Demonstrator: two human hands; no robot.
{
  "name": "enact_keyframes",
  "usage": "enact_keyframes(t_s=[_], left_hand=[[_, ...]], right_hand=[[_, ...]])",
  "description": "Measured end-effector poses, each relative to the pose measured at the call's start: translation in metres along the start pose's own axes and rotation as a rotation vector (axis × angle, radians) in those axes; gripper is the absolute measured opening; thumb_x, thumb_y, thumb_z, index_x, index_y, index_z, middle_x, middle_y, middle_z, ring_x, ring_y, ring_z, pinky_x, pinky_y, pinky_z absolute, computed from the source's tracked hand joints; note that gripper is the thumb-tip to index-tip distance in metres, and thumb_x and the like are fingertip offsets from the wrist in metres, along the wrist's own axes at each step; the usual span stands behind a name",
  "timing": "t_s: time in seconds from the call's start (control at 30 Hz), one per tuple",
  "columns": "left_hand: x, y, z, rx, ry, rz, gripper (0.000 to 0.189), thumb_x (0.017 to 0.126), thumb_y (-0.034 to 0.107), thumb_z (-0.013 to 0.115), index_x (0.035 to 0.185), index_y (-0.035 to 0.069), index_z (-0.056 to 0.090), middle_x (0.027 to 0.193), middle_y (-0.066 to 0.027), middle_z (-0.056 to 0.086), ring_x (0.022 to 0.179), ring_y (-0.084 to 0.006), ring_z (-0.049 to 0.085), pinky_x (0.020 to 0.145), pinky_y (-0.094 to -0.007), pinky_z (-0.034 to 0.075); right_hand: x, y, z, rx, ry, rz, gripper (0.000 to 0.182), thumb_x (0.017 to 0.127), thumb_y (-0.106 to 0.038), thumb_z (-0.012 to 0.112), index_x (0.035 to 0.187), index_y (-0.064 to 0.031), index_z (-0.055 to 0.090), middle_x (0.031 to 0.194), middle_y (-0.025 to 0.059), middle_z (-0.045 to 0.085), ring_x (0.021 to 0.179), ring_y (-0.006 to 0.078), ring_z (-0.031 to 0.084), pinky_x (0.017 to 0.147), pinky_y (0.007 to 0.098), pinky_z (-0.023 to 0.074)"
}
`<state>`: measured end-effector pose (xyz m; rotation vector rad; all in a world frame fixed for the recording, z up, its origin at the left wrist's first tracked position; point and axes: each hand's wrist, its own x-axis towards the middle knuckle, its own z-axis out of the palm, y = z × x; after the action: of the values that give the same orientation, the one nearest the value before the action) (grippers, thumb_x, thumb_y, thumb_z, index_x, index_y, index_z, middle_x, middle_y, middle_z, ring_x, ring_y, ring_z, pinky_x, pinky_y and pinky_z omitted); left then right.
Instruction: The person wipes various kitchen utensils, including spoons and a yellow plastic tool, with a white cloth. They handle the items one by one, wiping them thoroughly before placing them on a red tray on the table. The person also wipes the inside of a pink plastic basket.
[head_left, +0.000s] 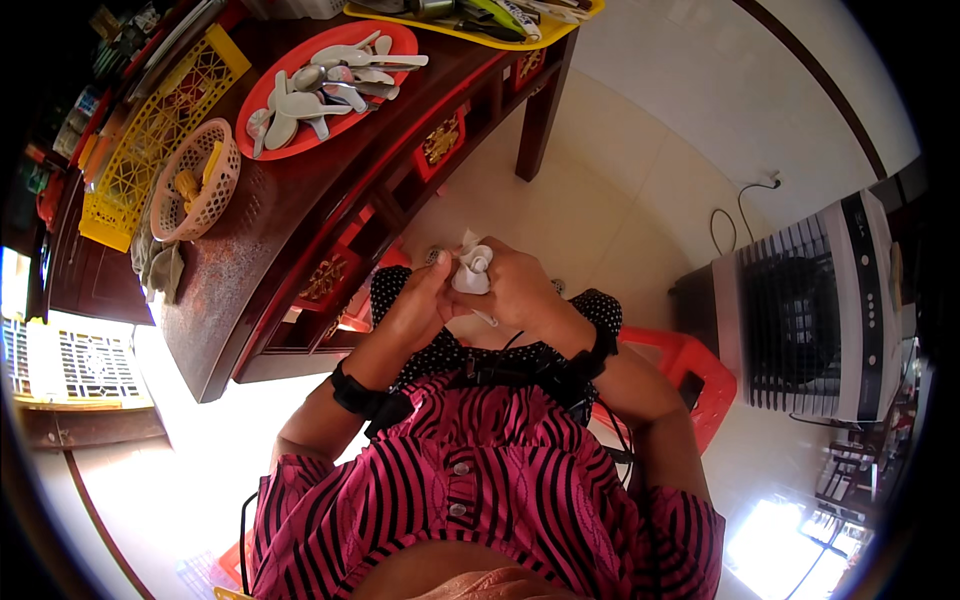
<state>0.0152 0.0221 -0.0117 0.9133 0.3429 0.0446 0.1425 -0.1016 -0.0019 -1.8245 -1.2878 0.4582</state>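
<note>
A crumpled white cloth or tissue (472, 271) is bunched between my two hands, above my lap. My right hand (519, 279) wraps around it from the right, its fingers mostly hidden. From the left, my left hand (426, 301) grips the same bundle, thumb raised along its side. Below the hands a thin white tip (486, 318) pokes out; it could be a spoon handle, but most of it is covered. On the table ahead, a red oval tray (255, 90) bears several white and metal spoons (315, 105) in a loose pile.
The dark wooden table (225, 277) carries a pink basket (225, 180), a yellow plastic rack (150, 142) and a yellow tray (480, 39) of utensils. A grey rag (161, 271) hangs over its edge. An air cooler (810, 315) and red stool (694, 375) stand at right.
</note>
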Motion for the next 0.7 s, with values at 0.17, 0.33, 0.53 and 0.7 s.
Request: enact_keyframes(t_s=[0.17, 0.33, 0.53, 0.7], left_hand=[[0.001, 0.002, 0.004, -0.026, -0.048, 0.021, 0.057, 0.101, 0.045, 0.037, 0.133, -0.002, 0.044, 0.121, -0.0117, 0.057, 0.108, -0.0221, 0.060, 0.094, -0.0389, 0.050], [0.003, -0.004, -0.004, -0.011, -0.070, 0.051, 0.042, 0.101, 0.029, 0.045, 0.130, -0.001, 0.049, 0.120, -0.0099, 0.058, 0.109, -0.0194, 0.058, 0.091, -0.0375, 0.053], [0.002, -0.008, -0.008, -0.001, -0.032, 0.035, 0.033, 0.099, 0.013, 0.047, 0.128, -0.002, 0.052, 0.116, -0.0064, 0.059, 0.105, -0.0156, 0.060, 0.088, -0.0344, 0.055], [-0.002, -0.010, -0.014, 0.000, 0.018, 0.069, 0.033, 0.098, 0.009, 0.046, 0.129, -0.003, 0.052, 0.113, -0.0073, 0.062, 0.100, -0.0154, 0.062, 0.086, -0.0343, 0.056]], right_hand=[[0.000, 0.004, 0.003, 0.085, 0.056, -0.027, 0.031, 0.077, -0.028, 0.073, 0.099, -0.0065, 0.065, 0.094, 0.0136, 0.062, 0.083, 0.0340, 0.063, 0.071, 0.0392, 0.0500], [0.005, 0.016, 0.006, 0.245, 0.090, -0.080, 0.024, 0.083, -0.023, 0.067, 0.098, -0.0043, 0.065, 0.090, 0.0156, 0.065, 0.080, 0.0357, 0.063, 0.070, 0.0400, 0.0504], [0.003, 0.021, 0.003, 0.186, 0.090, -0.129, 0.027, 0.083, -0.020, 0.066, 0.105, -0.0047, 0.065, 0.091, 0.0168, 0.065, 0.082, 0.0356, 0.064, 0.071, 0.0393, 0.0508], [-0.002, 0.022, -0.002, 0.243, 0.114, -0.036, 0.028, 0.085, -0.025, 0.065, 0.104, -0.0047, 0.065, 0.090, 0.0165, 0.066, 0.080, 0.0356, 0.064, 0.071, 0.0401, 0.0508]])
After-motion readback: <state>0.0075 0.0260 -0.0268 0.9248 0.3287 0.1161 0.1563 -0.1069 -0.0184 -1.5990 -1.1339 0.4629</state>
